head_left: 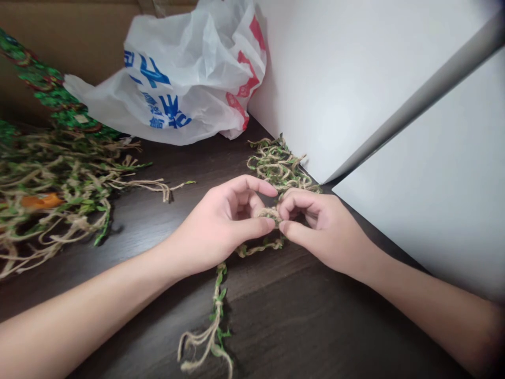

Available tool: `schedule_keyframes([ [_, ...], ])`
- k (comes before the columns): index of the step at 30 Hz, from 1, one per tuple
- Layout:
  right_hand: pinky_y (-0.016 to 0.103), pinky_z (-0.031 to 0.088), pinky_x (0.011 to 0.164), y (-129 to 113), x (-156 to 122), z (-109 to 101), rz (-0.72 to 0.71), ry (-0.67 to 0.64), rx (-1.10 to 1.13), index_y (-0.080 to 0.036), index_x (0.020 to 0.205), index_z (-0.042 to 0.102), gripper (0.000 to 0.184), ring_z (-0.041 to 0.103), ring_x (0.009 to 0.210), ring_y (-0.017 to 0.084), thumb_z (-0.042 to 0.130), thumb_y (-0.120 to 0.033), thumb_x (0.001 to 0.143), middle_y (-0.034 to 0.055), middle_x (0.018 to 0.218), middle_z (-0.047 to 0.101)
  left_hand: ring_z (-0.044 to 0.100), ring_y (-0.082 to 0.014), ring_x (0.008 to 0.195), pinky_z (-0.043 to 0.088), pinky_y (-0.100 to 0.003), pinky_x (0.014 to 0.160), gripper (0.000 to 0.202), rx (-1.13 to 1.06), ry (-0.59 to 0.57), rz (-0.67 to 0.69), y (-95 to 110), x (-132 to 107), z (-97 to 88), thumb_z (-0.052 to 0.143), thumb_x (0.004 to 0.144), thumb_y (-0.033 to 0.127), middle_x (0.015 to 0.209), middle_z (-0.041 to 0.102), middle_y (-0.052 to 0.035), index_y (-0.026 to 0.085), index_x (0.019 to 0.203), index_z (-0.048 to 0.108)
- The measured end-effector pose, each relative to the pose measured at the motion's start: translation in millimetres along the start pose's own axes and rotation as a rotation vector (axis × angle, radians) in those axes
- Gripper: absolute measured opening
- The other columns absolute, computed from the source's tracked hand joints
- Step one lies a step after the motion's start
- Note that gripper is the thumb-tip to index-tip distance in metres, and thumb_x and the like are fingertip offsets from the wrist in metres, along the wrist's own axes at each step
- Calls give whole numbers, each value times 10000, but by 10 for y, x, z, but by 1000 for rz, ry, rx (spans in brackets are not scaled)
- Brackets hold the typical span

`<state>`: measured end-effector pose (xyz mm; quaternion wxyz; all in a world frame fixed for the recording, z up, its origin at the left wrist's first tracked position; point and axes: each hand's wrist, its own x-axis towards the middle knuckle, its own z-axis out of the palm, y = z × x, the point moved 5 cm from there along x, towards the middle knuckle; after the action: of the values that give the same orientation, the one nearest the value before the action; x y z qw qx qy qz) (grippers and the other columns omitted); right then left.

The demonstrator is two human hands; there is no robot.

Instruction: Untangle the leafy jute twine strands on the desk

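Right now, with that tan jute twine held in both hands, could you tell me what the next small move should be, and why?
Probably ease the pinched tan jute twine with green leaves tighter, pulling gently between left hand and right hand, because both thumbs and forefingers grip it and the twisted loop below lies slack.

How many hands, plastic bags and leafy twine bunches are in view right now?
Hands: 2 (left hand, right hand)
Plastic bags: 1 (plastic bag)
Leafy twine bunches: 3 (heap at left, bunch by the wall, looped piece between the hands)
Total: 6
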<state>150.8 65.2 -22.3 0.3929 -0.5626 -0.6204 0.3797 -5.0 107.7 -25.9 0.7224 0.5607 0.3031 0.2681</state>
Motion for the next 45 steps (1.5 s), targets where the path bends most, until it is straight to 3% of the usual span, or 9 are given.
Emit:
schedule_keyframes([
  [7,300,433,654,-80,-47,-2,-120,49,-232,-215,701,613,108,573,654,147,657,-123,736,-28,689,662,490,-86,562,428,-223,540,365,113,125,23,57,-37,5,779,724,60,693,557,63,198,1015,608],
  [18,305,469,649,-135,-82,-34,-229,122,-360,-221,729,617,131,607,656,147,684,-112,752,-21,709,676,540,-101,619,453,-230,543,410,232,-24,-26,113,-32,-10,778,752,78,784,566,43,189,1118,632],
  [21,311,477,634,-113,-94,-27,-159,119,-266,-230,728,605,151,597,635,147,689,-107,750,-20,707,670,531,-101,613,439,-224,535,462,229,-30,-27,117,-28,-17,792,744,68,767,569,48,192,1154,621],
  [25,297,520,640,-16,-73,-29,-16,156,96,-237,749,577,164,621,684,152,679,-111,779,-11,746,648,546,-102,650,467,-231,591,438,105,38,17,62,-13,-20,810,756,87,772,568,45,188,1142,627],
  [28,282,538,663,13,-52,-30,-38,194,228,-234,813,584,175,629,712,142,686,-94,793,-16,789,643,569,-110,691,468,-238,611,430,-19,59,-6,-12,-12,-3,810,769,106,809,592,30,194,1149,629],
  [33,284,539,730,-41,-78,-34,-250,184,39,-237,927,635,243,650,782,140,675,-27,812,-15,874,665,611,-126,736,453,-250,616,544,-123,46,-115,-29,-23,-3,795,670,41,906,634,4,194,1165,631],
  [37,302,531,730,-76,-112,-61,-328,184,-116,-250,932,641,262,654,779,148,671,-17,815,-20,872,679,647,-160,793,430,-263,628,605,-116,24,-190,3,-14,-20,725,609,10,980,697,-40,187,1181,636],
  [40,314,528,729,-101,-119,-57,-340,165,-148,-251,892,641,248,648,766,154,667,-19,809,-21,841,681,633,-159,745,409,-270,624,548,-82,56,-206,5,-3,-40,694,617,33,881,709,-40,169,1146,651],
  [45,300,531,689,-54,-90,-36,-220,168,-4,-244,889,659,210,648,739,146,665,-45,825,-15,831,682,656,-169,787,433,-286,696,423,-111,143,-209,-34,3,-57,725,678,66,869,739,-56,145,1092,682],
])
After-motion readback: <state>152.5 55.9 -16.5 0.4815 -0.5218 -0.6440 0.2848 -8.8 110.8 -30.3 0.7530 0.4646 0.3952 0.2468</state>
